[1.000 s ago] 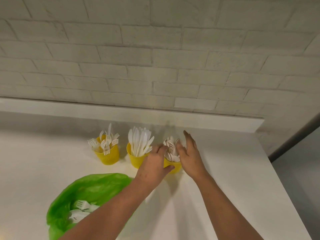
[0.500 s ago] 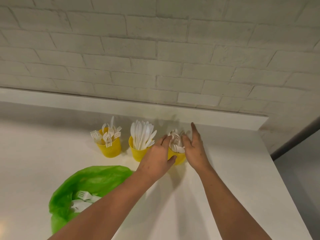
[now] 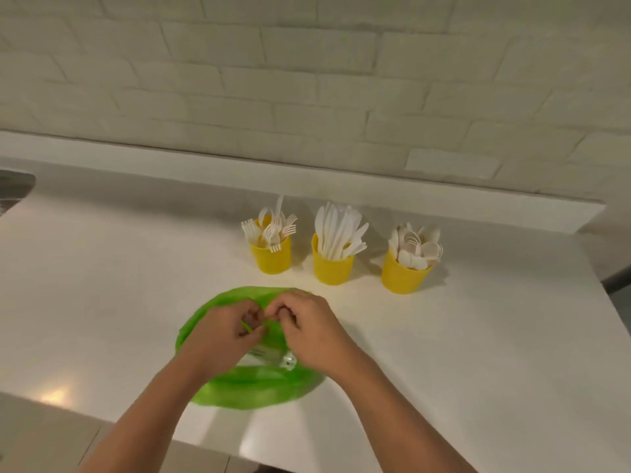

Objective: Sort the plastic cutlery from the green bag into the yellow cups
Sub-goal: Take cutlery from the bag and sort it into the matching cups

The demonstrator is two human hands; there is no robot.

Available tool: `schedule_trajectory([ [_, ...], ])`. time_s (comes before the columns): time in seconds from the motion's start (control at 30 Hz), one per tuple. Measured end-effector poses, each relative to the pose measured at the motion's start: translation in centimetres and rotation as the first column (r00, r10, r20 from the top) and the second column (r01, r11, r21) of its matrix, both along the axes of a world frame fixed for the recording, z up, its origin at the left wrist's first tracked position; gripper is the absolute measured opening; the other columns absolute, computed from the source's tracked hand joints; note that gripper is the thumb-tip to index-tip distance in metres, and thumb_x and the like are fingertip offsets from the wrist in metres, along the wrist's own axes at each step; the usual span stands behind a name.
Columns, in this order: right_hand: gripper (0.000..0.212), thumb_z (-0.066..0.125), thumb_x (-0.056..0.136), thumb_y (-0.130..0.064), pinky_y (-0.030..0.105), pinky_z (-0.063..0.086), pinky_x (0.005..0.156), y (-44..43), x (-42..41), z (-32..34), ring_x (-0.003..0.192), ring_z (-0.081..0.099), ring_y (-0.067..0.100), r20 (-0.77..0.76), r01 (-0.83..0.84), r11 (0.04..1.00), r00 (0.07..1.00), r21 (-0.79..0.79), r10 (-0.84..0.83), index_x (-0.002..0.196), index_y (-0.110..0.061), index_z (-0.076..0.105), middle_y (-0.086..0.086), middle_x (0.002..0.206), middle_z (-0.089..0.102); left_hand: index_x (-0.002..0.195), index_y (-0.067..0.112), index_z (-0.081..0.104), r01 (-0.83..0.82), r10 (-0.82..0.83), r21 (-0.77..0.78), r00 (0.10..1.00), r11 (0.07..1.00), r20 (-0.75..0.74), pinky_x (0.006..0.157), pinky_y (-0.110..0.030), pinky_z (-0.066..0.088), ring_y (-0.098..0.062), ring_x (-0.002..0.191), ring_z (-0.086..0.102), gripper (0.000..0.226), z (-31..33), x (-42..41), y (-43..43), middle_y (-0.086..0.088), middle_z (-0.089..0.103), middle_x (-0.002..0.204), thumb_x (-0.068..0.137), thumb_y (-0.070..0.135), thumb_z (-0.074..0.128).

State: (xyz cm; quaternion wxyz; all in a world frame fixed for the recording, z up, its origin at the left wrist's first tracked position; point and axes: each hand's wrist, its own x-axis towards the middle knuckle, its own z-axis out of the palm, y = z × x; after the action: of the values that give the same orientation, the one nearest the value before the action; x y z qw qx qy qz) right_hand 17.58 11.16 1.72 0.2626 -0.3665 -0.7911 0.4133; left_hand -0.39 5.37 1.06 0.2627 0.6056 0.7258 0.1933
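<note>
Together, left hand (image 3: 222, 334) and right hand (image 3: 316, 332) pinch the green bag (image 3: 252, 390), grips curled.

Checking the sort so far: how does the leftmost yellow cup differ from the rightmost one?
The leftmost cup holds forks, tines up; the rightmost cup holds spoons, bowls up. The leftmost cup's forks splay loosely, one piece sticking up tall; the rightmost cup's spoons sit in a tight bunch. Both are yellow, upright and on the white counter.
</note>
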Motion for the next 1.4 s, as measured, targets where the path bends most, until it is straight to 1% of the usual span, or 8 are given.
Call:
schedule_trajectory([
  [0.2, 0.022, 0.057, 0.093, -0.006, 0.04, 0.053, 0.082, -1.7, -4.2, -2.7, 0.101, 0.065, 0.038, 0.633, -0.157, 0.981, 0.75, -0.11, 0.191, 0.113, -0.01, 0.065, 0.016, 0.113, 0.06, 0.12, 0.036, 0.059, 0.137, -0.215, -0.255, 0.926, 0.957, -0.311, 0.083, -0.035, 0.053, -0.017, 0.093, 0.067, 0.022, -1.1, -3.6, -1.7, 0.01, 0.062, 0.12, 0.098, 0.034, 0.059],
  [0.43, 0.097, 0.082, 0.079, -0.048, 0.043, 0.052, 0.1, -3.2, -6.1, -2.2, 0.124, 0.057, 0.038, 0.83, -0.128, 0.972, 0.505, -0.198, 0.236, 0.154, -0.02, 0.027, 0.015, 0.155, 0.024, 0.145, 0.033, 0.038, 0.172, -0.396, -0.502, 0.835, 0.847, -0.382, 0.087, -0.037, 0.053, -0.029, 0.111, 0.064, 0.079, 0.4, -5.1, -2.2, -0.003, 0.05, 0.133, 0.078, 0.051, 0.075],
  [0.53, 0.1, 0.085, 0.075, -0.047, 0.045, 0.054, 0.096, -3.9, -7.2, -3.1, 0.122, 0.057, 0.039, 0.895, -0.129, 0.977, 0.394, -0.17, 0.208, 0.153, -0.019, 0.028, 0.018, 0.157, 0.021, 0.153, 0.03, 0.028, 0.159, -0.462, -0.597, 0.794, 0.786, -0.396, 0.091, -0.038, 0.054, -0.029, 0.122, 0.059, 0.11, 0.1, -4.9, -2.6, -0.005, 0.046, 0.142, 0.063, 0.056, 0.085],
  [0.63, 0.1, 0.084, 0.072, -0.051, 0.051, 0.046, 0.1, -4.8, -8.3, -4.3, 0.134, 0.037, 0.04, 0.94, -0.159, 0.986, 0.328, -0.042, 0.093, 0.149, -0.018, 0.031, 0.015, 0.149, 0.029, 0.161, 0.026, 0.008, 0.134, -0.5, -0.638, 0.748, 0.759, -0.437, 0.095, -0.041, 0.053, -0.029, 0.132, 0.054, 0.136, -1.0, -4.9, -3.0, -0.009, 0.033, 0.155, 0.058, 0.06, 0.089],
  [0.8, 0.113, 0.087, 0.068, -0.045, 0.058, 0.04, 0.107, -6.6, -9.8, -5.6, 0.138, 0.029, 0.038, 0.919, -0.164, 0.986, 0.389, -0.001, 0.066, 0.155, -0.019, 0.019, 0.013, 0.148, 0.028, 0.163, 0.024, -0.011, 0.098, -0.43, -0.595, 0.784, 0.798, -0.448, 0.101, -0.043, 0.052, -0.03, 0.142, 0.046, 0.153, -2.1, -5.7, -4.0, -0.008, 0.016, 0.165, 0.056, 0.061, 0.091],
  [1.1, 0.088, 0.083, 0.077, -0.016, 0.06, 0.041, 0.101, -6.5, -11.2, -6.0, 0.134, 0.039, 0.037, 0.902, -0.023, 0.999, 0.431, 0.043, -0.029, 0.147, -0.017, 0.029, 0.014, 0.142, 0.042, 0.163, 0.025, -0.013, 0.109, -0.355, -0.546, 0.859, 0.83, -0.369, 0.111, -0.045, 0.046, -0.029, 0.152, 0.032, 0.158, -1.8, -8.5, -3.7, -0.009, -0.001, 0.172, 0.052, 0.067, 0.091],
  [1.27, 0.064, 0.075, 0.082, -0.007, 0.047, 0.056, 0.085, -5.9, -11.0, -5.8, 0.115, 0.057, 0.035, 0.877, 0.01, 0.993, 0.469, 0.116, -0.107, 0.137, -0.01, 0.042, 0.015, 0.127, 0.058, 0.15, 0.033, 0.038, 0.142, -0.221, -0.32, 0.949, 0.937, -0.226, 0.095, -0.039, 0.054, -0.027, 0.123, 0.061, 0.105, -2.7, -10.2, -3.7, -0.002, 0.049, 0.147, 0.059, 0.068, 0.078],
  [1.4, 0.062, 0.074, 0.084, -0.005, 0.043, 0.054, 0.084, -5.9, -10.6, -5.3, 0.112, 0.06, 0.036, 0.871, -0.01, 0.986, 0.472, 0.165, -0.141, 0.137, -0.006, 0.043, 0.017, 0.127, 0.058, 0.149, 0.039, 0.041, 0.153, -0.242, -0.321, 0.936, 0.935, -0.257, 0.093, -0.036, 0.053, -0.027, 0.122, 0.062, 0.086, -3.1, -11.1, -3.9, 0.0, 0.052, 0.146, 0.073, 0.071, 0.067],
])
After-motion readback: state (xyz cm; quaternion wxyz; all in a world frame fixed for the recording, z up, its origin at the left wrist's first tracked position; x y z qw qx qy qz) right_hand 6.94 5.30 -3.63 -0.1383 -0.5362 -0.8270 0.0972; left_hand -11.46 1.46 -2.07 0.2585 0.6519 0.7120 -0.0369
